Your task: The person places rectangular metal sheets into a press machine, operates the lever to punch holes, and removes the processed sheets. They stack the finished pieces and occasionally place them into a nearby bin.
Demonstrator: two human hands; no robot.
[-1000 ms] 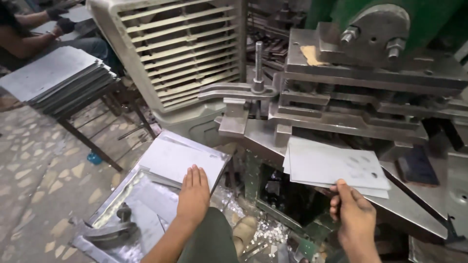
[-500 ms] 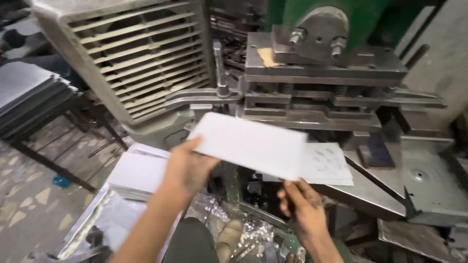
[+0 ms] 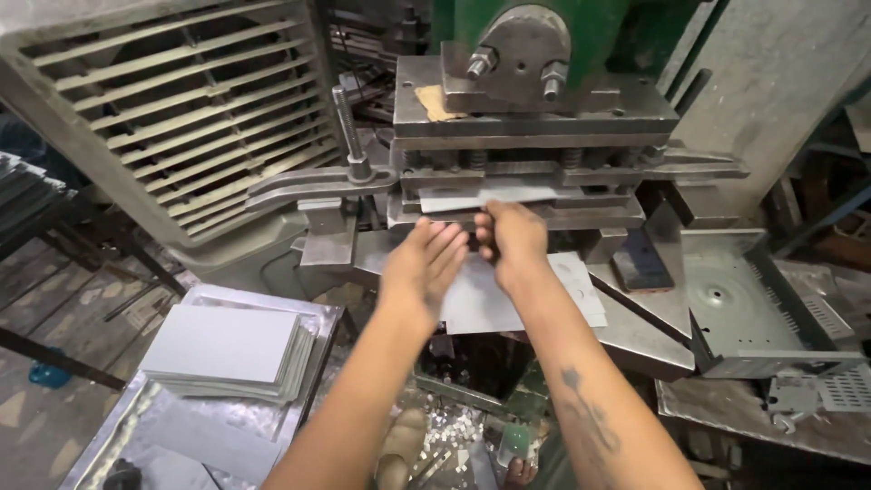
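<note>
A thin grey metal sheet (image 3: 494,193) lies partly inside the slot of the press die (image 3: 535,118). My left hand (image 3: 425,265) lies palm down at the sheet's near edge, fingers pointing into the slot. My right hand (image 3: 511,238) pinches the same edge just to the right. Under both hands a small pile of light sheets (image 3: 581,295) rests on the sloping press table. A stack of blank grey sheets (image 3: 227,349) sits on a shiny tray (image 3: 118,436) at the lower left.
A large louvred fan housing (image 3: 181,118) stands left of the press. A clamp lever with an upright bolt (image 3: 349,168) sticks out at the die's left. A punched metal box part (image 3: 758,308) lies to the right. Scrap bits cover the floor (image 3: 445,426) below.
My left hand lifted a sheet off the left stack and carried it right to the die. My right hand left the pile on the press table and took the sheet's edge.
</note>
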